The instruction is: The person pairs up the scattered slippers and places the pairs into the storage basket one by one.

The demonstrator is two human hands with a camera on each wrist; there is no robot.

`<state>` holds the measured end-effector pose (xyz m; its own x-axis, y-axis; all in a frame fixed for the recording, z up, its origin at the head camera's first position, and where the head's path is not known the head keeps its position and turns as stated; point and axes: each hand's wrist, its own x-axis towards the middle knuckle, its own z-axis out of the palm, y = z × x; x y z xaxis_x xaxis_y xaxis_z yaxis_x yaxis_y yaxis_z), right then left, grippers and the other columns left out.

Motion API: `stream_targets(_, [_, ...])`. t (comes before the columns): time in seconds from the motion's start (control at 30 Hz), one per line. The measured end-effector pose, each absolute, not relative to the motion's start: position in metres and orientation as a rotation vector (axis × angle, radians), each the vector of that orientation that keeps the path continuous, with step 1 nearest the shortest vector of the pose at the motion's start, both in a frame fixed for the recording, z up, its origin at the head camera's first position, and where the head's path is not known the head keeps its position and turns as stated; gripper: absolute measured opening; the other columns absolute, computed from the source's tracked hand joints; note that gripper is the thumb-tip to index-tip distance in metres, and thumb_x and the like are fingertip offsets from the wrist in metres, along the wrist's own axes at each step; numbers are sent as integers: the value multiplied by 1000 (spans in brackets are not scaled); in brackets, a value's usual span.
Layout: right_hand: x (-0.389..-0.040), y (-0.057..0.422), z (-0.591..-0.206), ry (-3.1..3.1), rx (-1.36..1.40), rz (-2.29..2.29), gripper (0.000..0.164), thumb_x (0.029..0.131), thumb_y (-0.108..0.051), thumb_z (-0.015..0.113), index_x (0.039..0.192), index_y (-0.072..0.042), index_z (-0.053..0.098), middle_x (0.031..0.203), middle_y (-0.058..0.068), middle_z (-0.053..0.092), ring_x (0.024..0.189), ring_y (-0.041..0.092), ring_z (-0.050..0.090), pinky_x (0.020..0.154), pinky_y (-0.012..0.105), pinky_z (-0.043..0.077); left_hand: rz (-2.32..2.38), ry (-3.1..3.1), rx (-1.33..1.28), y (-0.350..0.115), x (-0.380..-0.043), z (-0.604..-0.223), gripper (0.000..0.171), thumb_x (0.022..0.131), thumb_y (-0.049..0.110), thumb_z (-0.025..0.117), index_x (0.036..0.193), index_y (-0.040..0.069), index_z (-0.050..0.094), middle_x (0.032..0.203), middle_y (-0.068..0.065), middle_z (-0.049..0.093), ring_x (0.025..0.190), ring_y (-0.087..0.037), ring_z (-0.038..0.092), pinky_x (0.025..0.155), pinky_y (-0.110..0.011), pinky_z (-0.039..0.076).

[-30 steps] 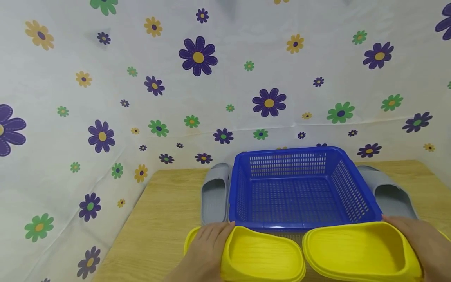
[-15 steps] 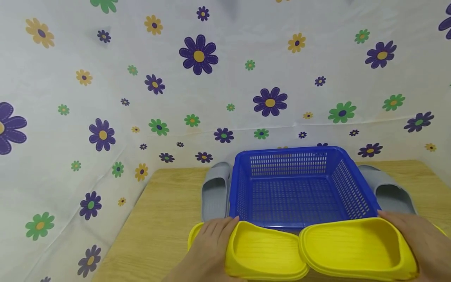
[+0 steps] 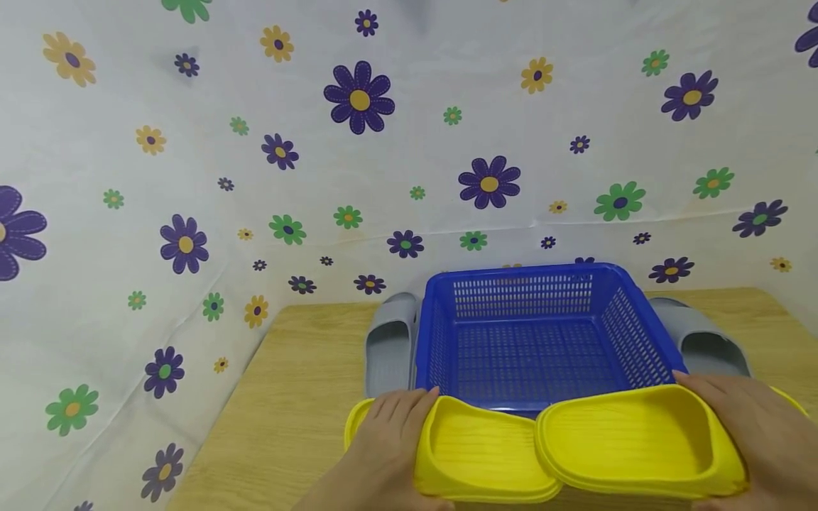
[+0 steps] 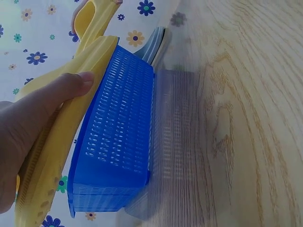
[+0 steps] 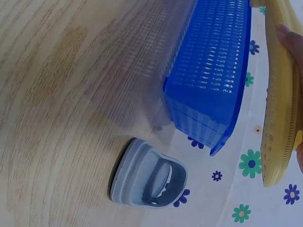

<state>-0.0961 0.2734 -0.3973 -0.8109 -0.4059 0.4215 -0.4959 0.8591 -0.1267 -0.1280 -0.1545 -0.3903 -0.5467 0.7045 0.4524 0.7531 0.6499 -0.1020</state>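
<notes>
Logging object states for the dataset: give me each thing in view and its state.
Left yellow clog: raised off table, gripped by left hand.
Right yellow clog: raised off table, gripped by right hand.
Blue basket: upright on table, nothing visible inside.
Left gray slipper: sole down on table.
Right gray slipper: sole down on table.

The 2 clogs (image 3: 629,443) are plain yellow. The basket (image 3: 441,341) is solid blue with a slotted pattern. The 2 slippers (image 3: 388,355) are grey. The table (image 3: 307,369) shows tan wood grain. The white cloth (image 3: 409,78) carries purple, green and yellow flowers (image 3: 360,98) with contrasting centres.
</notes>
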Motion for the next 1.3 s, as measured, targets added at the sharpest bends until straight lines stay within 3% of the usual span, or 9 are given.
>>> stream_targets(0.07, [-96,272,-396,-2628,682,306,131,44,-69,81,146,-7,28,123,12,51,104,27,45,106,14,-6,-141,-2425,-1135,-152,-128,-390,119,56,80,64,141,1,37,123,-8,54,111,-20,52,97,-38,44])
stream_targets(0.2, [-94,270,-393,-2643,659,311,129,45,-69,81,147,-11,27,125,11,50,105,28,46,116,32,1,-122,-2349,-1158,-149,-131,-390,119,55,79,65,138,-1,39,120,-9,55,108,-22,52,96,-38,43])
stream_targets(0.3, [-93,268,-391,-2635,657,300,129,44,-71,80,147,-13,27,126,10,50,105,28,46,117,36,4,-108,-2312,-1159,-147,-132,-390,119,54,79,64,137,-2,40,119,-9,56,107,-22,53,95,-38,44])
stream_targets(0.37, [-94,267,-389,-2607,686,282,129,44,-72,79,146,-11,30,124,11,51,105,27,46,115,27,-2,-98,-2315,-1152,-147,-132,-389,119,53,80,64,136,-2,41,119,-9,56,107,-22,54,95,-38,44])
stream_targets(0.53, [-95,264,-387,-2589,729,252,128,45,-75,77,145,-11,30,123,10,51,105,25,44,110,17,-7,-76,-2372,-1136,-146,-130,-389,120,52,81,65,136,-1,41,120,-9,56,109,-22,53,95,-37,43])
stream_targets(0.77, [-95,256,-387,-2592,713,254,124,46,-74,76,144,-12,32,125,9,51,106,26,47,110,18,-7,-72,-2349,-1163,-146,-131,-391,116,61,85,55,137,-2,41,119,-9,56,108,-21,54,94,-37,45])
stream_targets(1.0, [-96,250,-386,-2599,693,248,120,48,-74,75,143,-14,34,127,7,51,107,25,48,114,27,-2,-93,-2281,-1180,-141,-134,-392,113,65,86,49,135,-3,41,118,-10,56,106,-22,54,91,-38,45])
stream_targets(1.17, [-100,249,-384,-2503,768,250,120,46,-76,75,140,-10,39,122,7,54,103,24,49,111,16,-2,-91,-2313,-1177,-138,-133,-391,114,61,85,54,135,-2,42,119,-10,56,107,-22,54,92,-38,44])
stream_targets(1.3, [-107,248,-381,-2389,869,238,113,55,-81,66,133,-2,48,117,9,57,100,23,49,111,13,3,-67,-2357,-1160,-136,-132,-390,117,58,84,58,136,-1,41,120,-10,56,108,-22,54,91,-38,45])
